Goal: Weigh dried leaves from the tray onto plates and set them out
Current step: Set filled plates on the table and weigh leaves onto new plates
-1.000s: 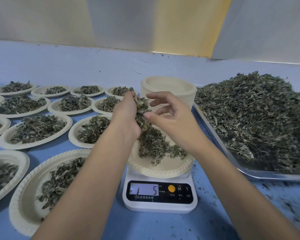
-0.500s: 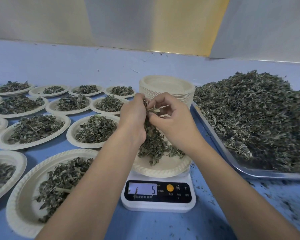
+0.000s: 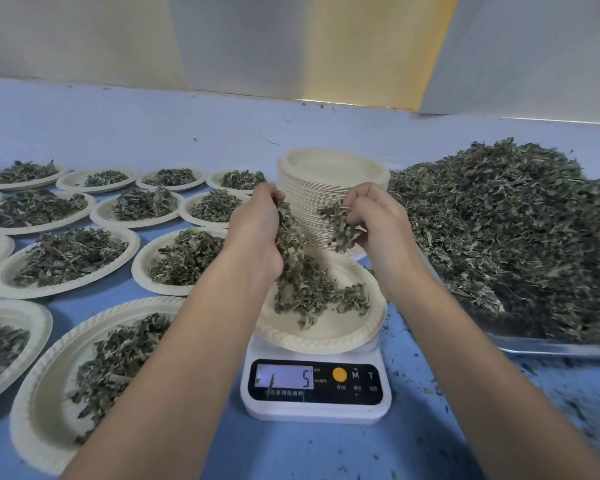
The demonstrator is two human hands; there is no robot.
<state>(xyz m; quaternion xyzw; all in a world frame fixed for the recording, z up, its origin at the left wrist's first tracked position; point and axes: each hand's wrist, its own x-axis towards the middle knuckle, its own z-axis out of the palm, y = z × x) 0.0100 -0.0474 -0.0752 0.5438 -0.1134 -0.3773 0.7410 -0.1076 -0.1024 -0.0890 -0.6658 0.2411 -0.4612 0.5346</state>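
A white kitchen scale (image 3: 315, 393) stands at the table's front; its display reads 5. On it sits a cream paper plate (image 3: 326, 336) with a small heap of dried leaves (image 3: 309, 292). My left hand (image 3: 257, 233) grips a bunch of leaves that hangs down onto that heap. My right hand (image 3: 378, 220) pinches a smaller tuft of leaves (image 3: 338, 225) above the plate's right side. A metal tray (image 3: 551, 348) at the right carries a big mound of dried leaves (image 3: 509, 220).
A tall stack of empty plates (image 3: 329, 174) stands right behind the scale. Several filled plates (image 3: 66, 261) cover the blue table to the left, the nearest one (image 3: 49, 403) under my left forearm. Leaf crumbs litter the table at the lower right.
My hands, close together on one bunch before, have pulled apart. The right hand has moved right with a small tuft; the left keeps the rest. The scale reading stays at 5.
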